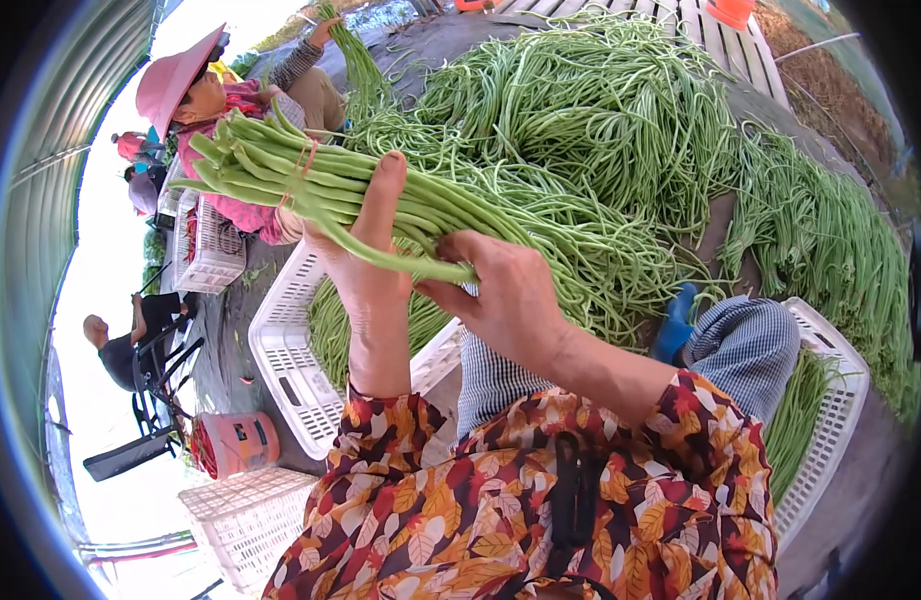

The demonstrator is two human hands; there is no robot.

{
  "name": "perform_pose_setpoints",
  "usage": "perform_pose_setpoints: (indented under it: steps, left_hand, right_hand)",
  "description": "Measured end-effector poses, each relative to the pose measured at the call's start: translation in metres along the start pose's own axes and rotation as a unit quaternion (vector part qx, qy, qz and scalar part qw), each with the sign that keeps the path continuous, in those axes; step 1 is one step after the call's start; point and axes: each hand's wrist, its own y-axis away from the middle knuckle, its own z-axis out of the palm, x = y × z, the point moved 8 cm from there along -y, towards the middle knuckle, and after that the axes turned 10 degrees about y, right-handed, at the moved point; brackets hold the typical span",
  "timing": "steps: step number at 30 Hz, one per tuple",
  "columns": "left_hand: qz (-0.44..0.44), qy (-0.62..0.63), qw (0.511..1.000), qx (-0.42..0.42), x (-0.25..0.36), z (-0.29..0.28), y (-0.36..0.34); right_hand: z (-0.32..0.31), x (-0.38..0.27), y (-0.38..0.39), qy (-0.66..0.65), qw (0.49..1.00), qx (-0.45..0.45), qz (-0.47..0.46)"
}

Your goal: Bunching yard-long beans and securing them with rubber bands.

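My left hand [366,275] is wrapped round a thick bundle of green yardlong beans [251,170], held up in front of me with the thumb over its top. A reddish rubber band [306,158] circles the bundle near its left end. My right hand [511,300] pinches the tip of one bean [406,264] that bends out from the bundle below my left thumb. The bundle's long tails run right, over a big heap of loose yardlong beans [581,110], and blend into it.
White crates of beans stand at my left [286,375] and right [849,375]. A pinkish bucket [246,445] and another white crate [251,525] sit lower left. A co-worker in a pink hat [176,80] holds beans [353,60] at upper left. Slatted boards [761,60] lie beyond the heap.
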Motion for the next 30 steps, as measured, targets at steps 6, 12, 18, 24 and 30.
perform_pose_setpoints:
  steps: [6, 12, 18, 24, 30]
  left_hand:
    - [-0.112, 0.089, 0.987, -0.073, -0.012, 0.006, -0.005]
    - [-0.199, 0.196, 0.940, -0.197, -0.011, 0.019, 0.000]
    - [-0.169, 0.069, 0.949, -0.256, -0.017, 0.013, 0.003]
    - [-0.252, 0.171, 0.937, -0.174, -0.048, 0.000, 0.013]
    - [-0.235, 0.188, 0.947, -0.111, -0.059, -0.006, 0.024]
  right_hand:
    - [-0.014, 0.008, -0.030, -0.114, 0.991, -0.064, 0.002]
    - [-0.012, 0.020, -0.037, -0.277, 0.932, -0.226, 0.059]
    - [-0.029, 0.032, -0.042, -0.288, 0.921, -0.252, 0.063]
    - [-0.028, 0.029, -0.030, -0.261, 0.925, -0.270, 0.058]
    - [-0.042, 0.037, -0.012, -0.160, 0.965, -0.206, 0.009]
